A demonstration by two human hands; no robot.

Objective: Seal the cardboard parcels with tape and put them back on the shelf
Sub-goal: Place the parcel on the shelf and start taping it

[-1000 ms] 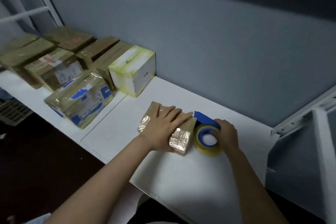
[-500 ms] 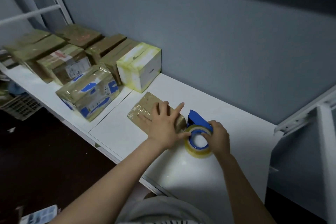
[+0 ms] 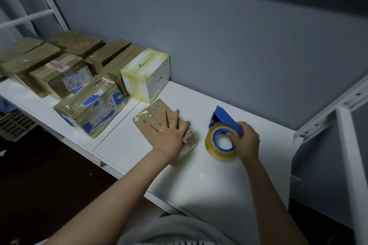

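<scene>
The small parcel (image 3: 153,113) lay flat on the white shelf (image 3: 219,185), just right of the stacked parcels (image 3: 89,105), its brown card glossy with tape and scuffed at the near corner; my left hand (image 3: 169,135) pressed on it, fingers spread; the tape dispenser (image 3: 218,130), which had been against its end, now sat apart, my right hand (image 3: 247,141) curled round the roll; I judged this one sealed, ready for shelving.
</scene>
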